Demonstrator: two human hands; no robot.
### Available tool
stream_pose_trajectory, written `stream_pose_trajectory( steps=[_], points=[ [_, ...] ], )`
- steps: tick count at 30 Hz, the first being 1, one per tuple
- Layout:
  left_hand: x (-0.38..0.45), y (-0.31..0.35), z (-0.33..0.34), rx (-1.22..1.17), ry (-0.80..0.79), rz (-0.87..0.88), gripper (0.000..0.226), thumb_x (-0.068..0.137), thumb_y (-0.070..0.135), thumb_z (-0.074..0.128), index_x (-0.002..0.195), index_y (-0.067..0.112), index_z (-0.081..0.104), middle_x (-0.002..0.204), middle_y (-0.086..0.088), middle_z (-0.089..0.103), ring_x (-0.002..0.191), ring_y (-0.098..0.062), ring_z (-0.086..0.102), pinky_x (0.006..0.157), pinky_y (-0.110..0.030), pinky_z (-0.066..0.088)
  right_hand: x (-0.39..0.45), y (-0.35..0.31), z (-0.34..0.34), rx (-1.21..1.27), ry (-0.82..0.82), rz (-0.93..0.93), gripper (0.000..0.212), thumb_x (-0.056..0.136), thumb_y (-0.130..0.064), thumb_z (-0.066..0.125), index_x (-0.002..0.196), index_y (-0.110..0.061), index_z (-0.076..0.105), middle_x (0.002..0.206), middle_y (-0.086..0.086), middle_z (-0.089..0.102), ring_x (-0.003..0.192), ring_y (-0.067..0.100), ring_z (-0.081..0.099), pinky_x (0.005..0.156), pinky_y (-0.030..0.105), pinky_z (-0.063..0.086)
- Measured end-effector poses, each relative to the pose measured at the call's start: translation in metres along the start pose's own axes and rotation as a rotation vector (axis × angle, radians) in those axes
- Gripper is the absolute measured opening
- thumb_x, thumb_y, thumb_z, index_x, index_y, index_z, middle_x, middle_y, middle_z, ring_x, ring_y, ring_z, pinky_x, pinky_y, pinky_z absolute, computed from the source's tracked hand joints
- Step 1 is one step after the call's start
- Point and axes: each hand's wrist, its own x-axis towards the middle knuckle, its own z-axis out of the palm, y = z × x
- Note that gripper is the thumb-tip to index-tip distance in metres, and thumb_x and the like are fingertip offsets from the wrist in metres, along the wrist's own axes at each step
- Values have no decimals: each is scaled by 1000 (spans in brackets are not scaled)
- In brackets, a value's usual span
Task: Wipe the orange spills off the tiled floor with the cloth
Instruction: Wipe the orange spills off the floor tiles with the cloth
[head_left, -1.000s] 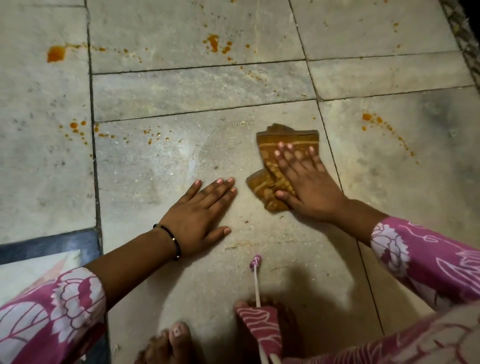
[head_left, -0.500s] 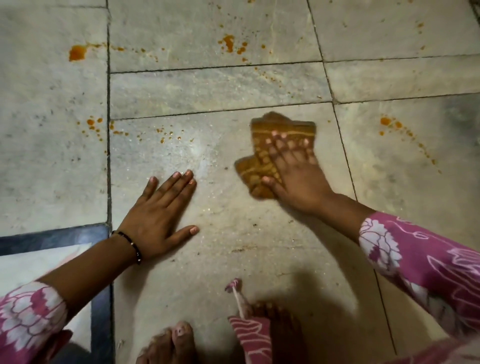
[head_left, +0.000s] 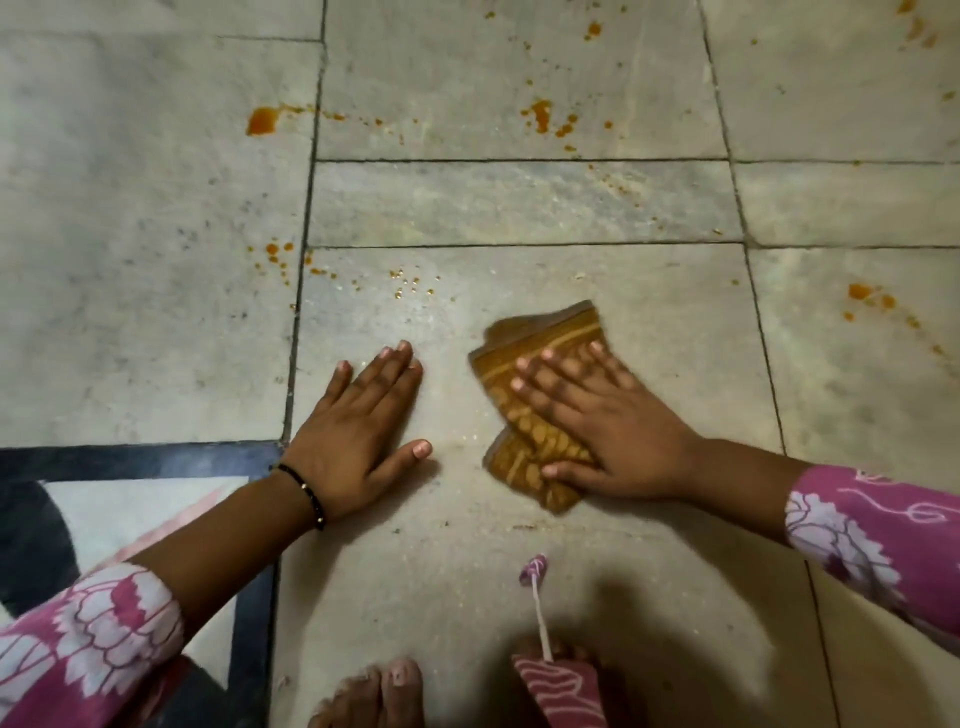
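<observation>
A folded brown patterned cloth (head_left: 545, 332) lies on the grey tiled floor (head_left: 519, 202), pressed flat under my right hand (head_left: 602, 421). My left hand (head_left: 358, 421) rests palm down on the tile just left of the cloth, fingers apart, holding nothing. Orange spills dot the floor: a blob (head_left: 261, 120) at the far left, splashes (head_left: 543, 115) at the top middle, small drops (head_left: 275, 254) near a tile joint, tiny drops (head_left: 410, 283) ahead of my left hand, and spots (head_left: 872, 299) at the right.
A dark-bordered mat (head_left: 130, 457) lies at the lower left. My bare toes (head_left: 384, 691) and a pink garment tassel (head_left: 535, 571) are at the bottom edge. Pink floral sleeves cover both forearms.
My right hand has slid the cloth back toward me and turned it a little. My left hand shifted left, then stayed planted. The view tilted forward, showing more floor ahead.
</observation>
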Motion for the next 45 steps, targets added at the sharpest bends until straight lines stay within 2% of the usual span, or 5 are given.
stream_pose_trajectory(
  steps=[11,17,25,32,45],
  points=[
    [-20,-13,6,122,-22,-110,86,89,68,21,152,11,8,159,-6,4,146,-18,1,116,-49,5,26,2,-1,9,142,320,80,89,-68,19,152,-19,15,158,3,17,146,20,10,116,48,2],
    [-20,-9,8,128,1,-121,85,89,66,24,151,10,12,159,-8,9,146,-20,7,116,-50,8,29,-50,15,-60,91,-85,76,87,-61,31,145,-13,34,151,8,34,140,24,28,108,55,18],
    [-20,-10,7,136,-11,-120,85,89,66,22,151,10,9,159,-6,6,147,-19,2,117,-48,5,3,12,3,48,190,558,72,92,-56,22,151,-16,17,158,7,18,145,24,13,117,47,5],
    [-20,-9,8,127,5,-117,84,89,67,20,151,11,10,159,-6,7,146,-20,5,116,-49,6,1,-72,23,16,62,108,71,93,-60,20,147,-14,26,153,3,28,142,20,20,110,51,12],
    [-21,-10,9,117,16,-125,85,89,68,18,151,11,11,159,-6,8,147,-19,5,117,-49,5,-54,-73,33,-2,37,227,75,93,-60,18,147,-8,21,155,12,20,142,27,15,108,56,14]
  ],
)
